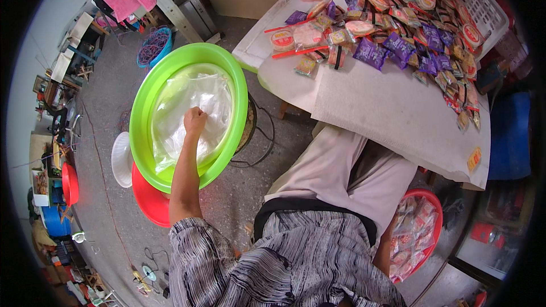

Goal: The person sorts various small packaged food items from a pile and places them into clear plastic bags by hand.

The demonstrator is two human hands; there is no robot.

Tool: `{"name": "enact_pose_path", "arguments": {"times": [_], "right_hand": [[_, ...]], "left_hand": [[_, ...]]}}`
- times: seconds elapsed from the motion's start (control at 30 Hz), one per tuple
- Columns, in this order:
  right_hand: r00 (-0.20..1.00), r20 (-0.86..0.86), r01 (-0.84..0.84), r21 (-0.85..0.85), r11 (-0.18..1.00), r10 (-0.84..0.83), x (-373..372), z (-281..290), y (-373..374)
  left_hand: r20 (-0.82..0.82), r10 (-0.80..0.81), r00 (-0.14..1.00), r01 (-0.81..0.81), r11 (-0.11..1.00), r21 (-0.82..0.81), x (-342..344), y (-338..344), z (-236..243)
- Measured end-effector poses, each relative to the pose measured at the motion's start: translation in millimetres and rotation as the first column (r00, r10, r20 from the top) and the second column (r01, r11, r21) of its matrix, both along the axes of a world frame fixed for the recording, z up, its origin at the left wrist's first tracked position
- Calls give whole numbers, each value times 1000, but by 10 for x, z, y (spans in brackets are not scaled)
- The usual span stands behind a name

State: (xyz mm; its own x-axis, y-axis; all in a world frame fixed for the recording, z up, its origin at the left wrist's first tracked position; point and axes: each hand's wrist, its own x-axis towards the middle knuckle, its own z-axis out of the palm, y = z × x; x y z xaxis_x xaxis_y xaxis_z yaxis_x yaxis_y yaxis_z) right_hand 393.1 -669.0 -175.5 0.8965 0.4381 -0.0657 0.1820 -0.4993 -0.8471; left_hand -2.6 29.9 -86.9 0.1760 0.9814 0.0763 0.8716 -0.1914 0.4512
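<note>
To the left, my left hand (195, 120) is closed over a heap of clear plastic bags (213, 99), and its curled fingers pinch the thin film. These bags lie inside a large bright green basin (140, 111). At the lower right, only part of my right forearm (384, 253) shows beside my thigh. Its hand and fingers are hidden, so I cannot tell what they touch. Nearest to that arm stands a red basin (437, 216) filled with clear-wrapped packets (412, 233).
Before my knees, a pale table (358, 99) bears a pile of small snack packets (398, 48), purple ones among them. A tipped white basket (483, 0) stands behind. A white bowl (121, 159) and red basin (149, 199) sit by the green basin. Cords (105, 187) cross the floor.
</note>
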Motion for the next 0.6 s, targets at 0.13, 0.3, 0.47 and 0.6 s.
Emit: {"name": "enact_pose_path", "arguments": {"times": [0.13,0.3,0.47,0.6], "right_hand": [[998,-1,-61,93,994,62,-21,160,141],[998,66,-25,63,998,20,66,197,135],[948,231,240,-69,968,-218,153,282,122],[886,380,289,-4,957,-266,145,957,523]], "left_hand": [[220,102,970,-95,995,-40,-151,79,146],[743,192,641,-59,978,-202,171,-310,904],[849,-91,520,96,994,48,769,-960,1456],[491,-572,657,410,818,405,1419,-1712,1898]]}}
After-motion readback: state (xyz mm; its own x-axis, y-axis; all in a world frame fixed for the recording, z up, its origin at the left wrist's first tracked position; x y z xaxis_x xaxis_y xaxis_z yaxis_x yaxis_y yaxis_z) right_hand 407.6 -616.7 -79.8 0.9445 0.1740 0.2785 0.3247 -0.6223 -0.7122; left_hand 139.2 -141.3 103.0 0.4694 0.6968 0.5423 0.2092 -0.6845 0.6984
